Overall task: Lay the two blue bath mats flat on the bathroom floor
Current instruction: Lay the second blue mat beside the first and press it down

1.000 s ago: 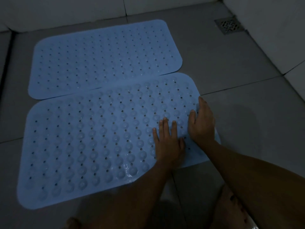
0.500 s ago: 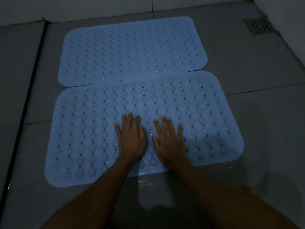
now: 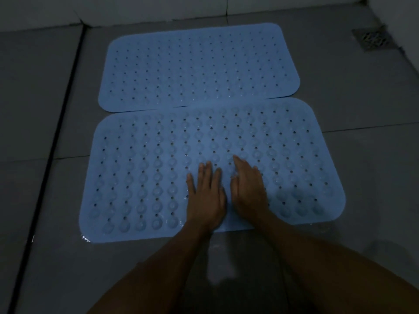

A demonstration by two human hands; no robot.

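Your left hand (image 3: pixel 205 196) and right hand (image 3: pixel 248 189) have slid closer together, both flat, fingers straight, pressing the near mat (image 3: pixel 140 168). It seems to overlap the far mat (image 3: pixel 199 66) on grey, wet-looking floor tiles (image 3: pixel 45 109); a drain (image 3: pixel 374 39) sits far right.

Near mat (image 3: pixel 140 177): soft plastic or rubber look, blue, raised round bumps and punched holes; faint wet sheen on bumps. Far mat (image 3: pixel 199 69): same material, flatter, matt, small holes. Floor (image 3: pixel 362 155): grey tile, smooth, dull, dark grout lines; glints of water at the near mat's front edge. Drain grate (image 3: pixel 373 39): metal-looking, patterned.
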